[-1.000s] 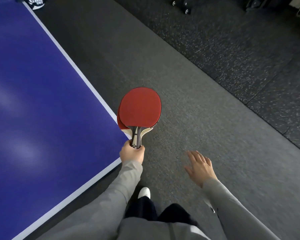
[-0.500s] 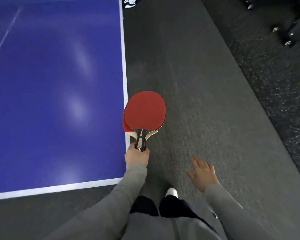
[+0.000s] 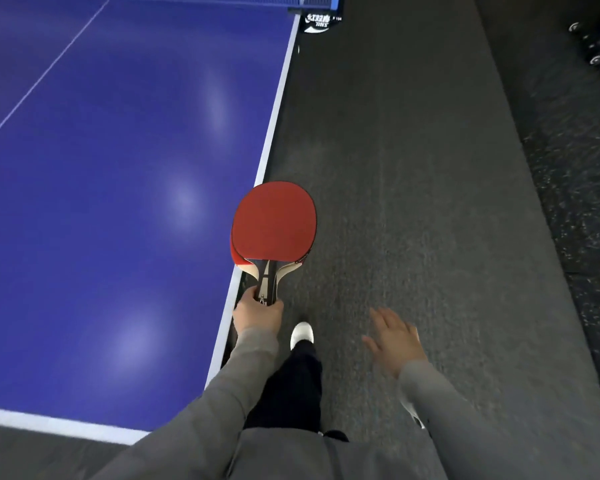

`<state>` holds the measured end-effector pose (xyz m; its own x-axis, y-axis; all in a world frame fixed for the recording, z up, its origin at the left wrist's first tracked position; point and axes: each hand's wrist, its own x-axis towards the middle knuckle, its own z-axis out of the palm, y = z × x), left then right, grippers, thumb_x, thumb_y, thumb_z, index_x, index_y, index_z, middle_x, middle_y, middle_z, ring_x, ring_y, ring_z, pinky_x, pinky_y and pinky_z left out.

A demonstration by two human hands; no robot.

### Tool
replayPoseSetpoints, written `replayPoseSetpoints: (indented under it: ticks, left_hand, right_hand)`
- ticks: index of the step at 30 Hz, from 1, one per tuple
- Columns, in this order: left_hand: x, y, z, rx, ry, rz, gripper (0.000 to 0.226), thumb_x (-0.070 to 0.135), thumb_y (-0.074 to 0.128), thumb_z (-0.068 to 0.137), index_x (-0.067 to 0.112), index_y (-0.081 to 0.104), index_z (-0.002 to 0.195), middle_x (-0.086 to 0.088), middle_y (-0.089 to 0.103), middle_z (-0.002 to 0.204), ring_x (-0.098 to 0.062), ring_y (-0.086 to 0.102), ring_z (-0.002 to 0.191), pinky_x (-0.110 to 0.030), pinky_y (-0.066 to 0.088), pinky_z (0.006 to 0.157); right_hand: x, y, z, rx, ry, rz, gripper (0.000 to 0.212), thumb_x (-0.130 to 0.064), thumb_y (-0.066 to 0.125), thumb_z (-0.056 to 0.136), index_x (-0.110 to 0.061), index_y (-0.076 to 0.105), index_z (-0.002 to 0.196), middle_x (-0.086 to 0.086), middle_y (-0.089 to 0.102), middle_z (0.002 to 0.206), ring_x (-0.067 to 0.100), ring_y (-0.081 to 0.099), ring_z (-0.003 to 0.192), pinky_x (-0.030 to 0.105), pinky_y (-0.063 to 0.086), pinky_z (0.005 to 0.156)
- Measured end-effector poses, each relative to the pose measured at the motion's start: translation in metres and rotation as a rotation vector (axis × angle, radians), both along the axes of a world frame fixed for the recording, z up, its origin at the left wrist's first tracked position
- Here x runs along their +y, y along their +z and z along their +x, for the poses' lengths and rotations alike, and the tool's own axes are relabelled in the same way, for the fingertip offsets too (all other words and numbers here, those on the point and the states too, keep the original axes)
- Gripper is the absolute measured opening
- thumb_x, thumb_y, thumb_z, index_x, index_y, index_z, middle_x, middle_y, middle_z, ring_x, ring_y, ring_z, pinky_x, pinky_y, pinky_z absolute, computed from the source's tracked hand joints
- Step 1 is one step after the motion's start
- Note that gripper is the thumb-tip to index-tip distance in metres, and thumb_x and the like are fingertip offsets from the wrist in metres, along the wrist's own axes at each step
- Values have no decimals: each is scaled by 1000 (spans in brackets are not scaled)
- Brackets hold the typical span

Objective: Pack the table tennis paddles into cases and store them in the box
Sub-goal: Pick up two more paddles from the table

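Paddles (image 3: 273, 223), two stacked with red faces up, stand out ahead of the left hand (image 3: 257, 311), which grips both handles, arm stretched forward beside the blue table (image 3: 118, 168) edge. The right hand (image 3: 394, 336) hangs palm down over the floor (image 3: 413, 202), fingers spread, holding nothing.

Lower paddle (image 3: 237, 254) mostly hidden — net (image 3: 312, 0) cut off.
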<state>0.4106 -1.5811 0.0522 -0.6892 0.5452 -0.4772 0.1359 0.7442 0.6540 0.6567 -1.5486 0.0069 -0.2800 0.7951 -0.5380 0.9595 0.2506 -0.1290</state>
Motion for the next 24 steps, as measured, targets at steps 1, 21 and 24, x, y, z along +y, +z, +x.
replayPoseSetpoints:
  ticks: [1,21,24]
  left_hand:
    - [19,-3,0,-16,-4,-1,14,20,65,78,22,58,89,9,55,65,-17,56,68,-25,42,61]
    - [311,-7,17,-6,2,-114,11,19,65,76,24,57,82,8,58,67,-22,60,75,-34,52,74]
    - [359,-3,40,10,40,-119,9,20,64,77,23,58,83,6,59,69,-25,61,79,-38,54,79]
  right_hand:
    - [18,-2,-1,0,7,0,62,-47,32,100,-21,13,152,-1,12,160,14,9,148,38,11,117]
    - [337,-12,21,-5,-33,-169,51,-40,40,99,-17,34,144,6,43,145,25,41,132,35,33,106]
    - [397,-10,41,29,-4,-204,45,-36,41,99,-15,43,139,9,49,140,26,47,126,32,38,101]
